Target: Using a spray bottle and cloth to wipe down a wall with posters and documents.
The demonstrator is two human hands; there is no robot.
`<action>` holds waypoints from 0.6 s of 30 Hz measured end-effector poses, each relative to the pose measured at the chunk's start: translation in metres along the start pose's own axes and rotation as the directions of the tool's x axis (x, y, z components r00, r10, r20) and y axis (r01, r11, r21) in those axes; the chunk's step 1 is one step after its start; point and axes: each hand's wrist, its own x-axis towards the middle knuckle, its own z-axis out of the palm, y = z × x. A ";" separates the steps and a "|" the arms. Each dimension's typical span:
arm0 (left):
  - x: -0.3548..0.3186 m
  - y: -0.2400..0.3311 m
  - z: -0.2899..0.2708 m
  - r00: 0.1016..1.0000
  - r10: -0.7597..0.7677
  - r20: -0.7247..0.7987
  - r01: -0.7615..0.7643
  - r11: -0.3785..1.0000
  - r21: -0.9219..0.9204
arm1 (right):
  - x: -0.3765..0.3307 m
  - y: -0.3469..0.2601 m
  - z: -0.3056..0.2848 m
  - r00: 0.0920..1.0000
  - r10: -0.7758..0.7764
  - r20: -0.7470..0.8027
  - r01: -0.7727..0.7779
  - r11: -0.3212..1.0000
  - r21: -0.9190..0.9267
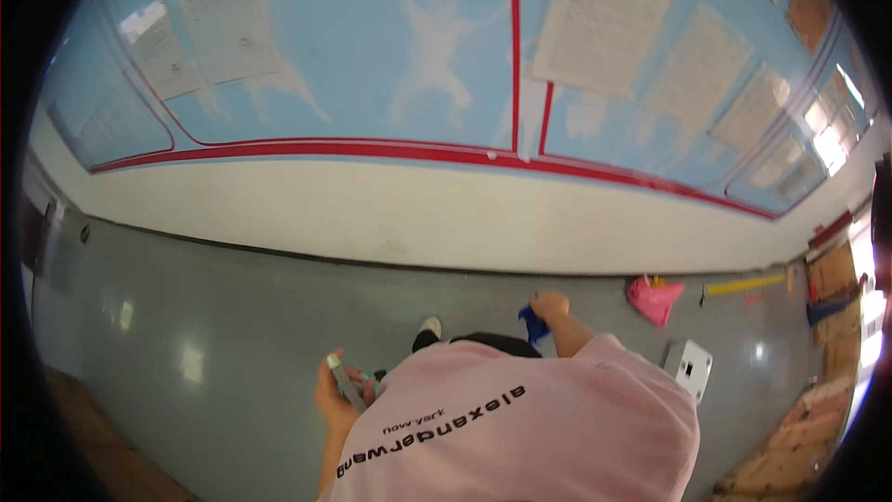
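Note:
My left hand is closed around a slim grey bottle-like object with a pale green top, low in front of my pink shirt. A small teal part shows beside it, and I cannot make out the object's exact kind. Stretched out farther ahead, my right hand grips a dark blue cloth that hangs below the fingers. The cloth is in the air above the grey floor, apart from the wall.
Ahead rises a white wall with a blue, red-edged board bearing paper sheets. On the floor to the right are a pink bag, a yellow strip and a white box. Brown boxes or panels line the right side.

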 end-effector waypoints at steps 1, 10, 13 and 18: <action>0.007 0.000 0.005 0.981 0.181 0.062 -0.187 0.977 0.099 | 0.004 0.000 -0.004 0.998 0.008 -0.068 -0.005 0.999 0.046; 0.019 0.003 0.038 0.863 0.342 0.372 -0.393 0.917 0.066 | -0.036 0.016 0.016 0.980 0.196 0.028 -0.197 0.948 0.249; 0.024 -0.004 0.038 0.827 0.378 0.417 -0.420 0.907 0.011 | -0.049 0.041 0.022 0.969 0.248 0.016 -0.243 0.934 0.262; 0.031 -0.005 0.050 0.825 0.340 0.452 -0.377 0.926 -0.009 | -0.057 0.083 0.027 0.952 0.296 0.083 -0.307 0.894 0.326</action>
